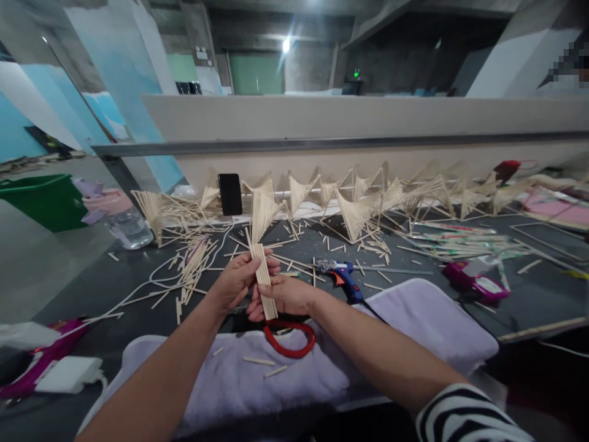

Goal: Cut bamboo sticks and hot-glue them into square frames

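Note:
Between my two hands I hold a flat row of thin wooden sticks (pixel 265 285), lined up side by side. My left hand (pixel 239 276) has its thumb and fingers closed on the upper left edge. Lower down, my right hand (pixel 289 296) pinches the row from the right, thumb on top. Just below them a red curved handle (pixel 294 353) lies on a lilac towel (pixel 405 313); what it belongs to is hidden. To the right of my hands lies a blue glue gun (pixel 346 279) with an orange trigger.
Several twisted stick structures (pixel 264 212) stand along the back, near a black phone (pixel 230 194). Loose sticks (pixel 196 270) and a white cable (pixel 142 283) cover the left. A water bottle (pixel 126 224), a green bin (pixel 46 199) and a magenta device (pixel 478 283) are around.

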A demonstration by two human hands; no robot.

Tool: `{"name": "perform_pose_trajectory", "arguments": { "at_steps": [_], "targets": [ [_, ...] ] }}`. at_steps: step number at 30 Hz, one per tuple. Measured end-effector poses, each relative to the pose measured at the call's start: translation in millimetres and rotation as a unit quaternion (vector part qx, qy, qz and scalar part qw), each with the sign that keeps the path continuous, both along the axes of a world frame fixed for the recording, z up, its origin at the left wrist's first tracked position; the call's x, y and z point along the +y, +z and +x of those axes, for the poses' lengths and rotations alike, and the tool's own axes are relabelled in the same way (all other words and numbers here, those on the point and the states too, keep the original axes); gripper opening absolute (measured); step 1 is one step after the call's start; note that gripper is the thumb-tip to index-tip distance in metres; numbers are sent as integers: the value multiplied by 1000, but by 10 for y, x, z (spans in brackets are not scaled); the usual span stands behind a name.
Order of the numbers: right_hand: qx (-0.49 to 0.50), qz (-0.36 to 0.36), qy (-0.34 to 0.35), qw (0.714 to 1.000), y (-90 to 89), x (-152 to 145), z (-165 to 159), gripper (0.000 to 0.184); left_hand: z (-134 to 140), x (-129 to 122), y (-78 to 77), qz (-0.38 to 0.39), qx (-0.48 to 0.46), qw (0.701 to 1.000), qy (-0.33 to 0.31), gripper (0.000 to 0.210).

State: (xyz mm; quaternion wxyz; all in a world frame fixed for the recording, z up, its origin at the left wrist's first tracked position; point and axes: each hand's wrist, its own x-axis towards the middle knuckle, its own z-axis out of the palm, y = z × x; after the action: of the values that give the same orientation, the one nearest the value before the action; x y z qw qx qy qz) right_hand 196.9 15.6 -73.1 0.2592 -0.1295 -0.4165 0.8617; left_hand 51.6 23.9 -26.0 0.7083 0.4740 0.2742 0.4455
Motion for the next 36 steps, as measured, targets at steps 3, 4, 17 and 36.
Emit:
{"name": "perform_pose_trajectory", "arguments": {
  "at_steps": [3, 4, 17, 36],
  "targets": [
    [-2, 6, 17, 1000, -68, 26, -24, 35, 30, 15, -54, -11, 18, 1000, 6, 21],
    [-2, 4, 20, 1000, -84, 35, -28, 35, 38, 26, -70, -11, 17, 1000, 14, 18],
    [-27, -5, 18, 999, 9, -17, -4, 25, 46, 10, -12, -3, 31, 999, 37, 13],
    [46, 155, -410, 898, 249, -122, -204, 22, 354, -173, -134, -195, -214, 952, 102, 35]
  ]
}}
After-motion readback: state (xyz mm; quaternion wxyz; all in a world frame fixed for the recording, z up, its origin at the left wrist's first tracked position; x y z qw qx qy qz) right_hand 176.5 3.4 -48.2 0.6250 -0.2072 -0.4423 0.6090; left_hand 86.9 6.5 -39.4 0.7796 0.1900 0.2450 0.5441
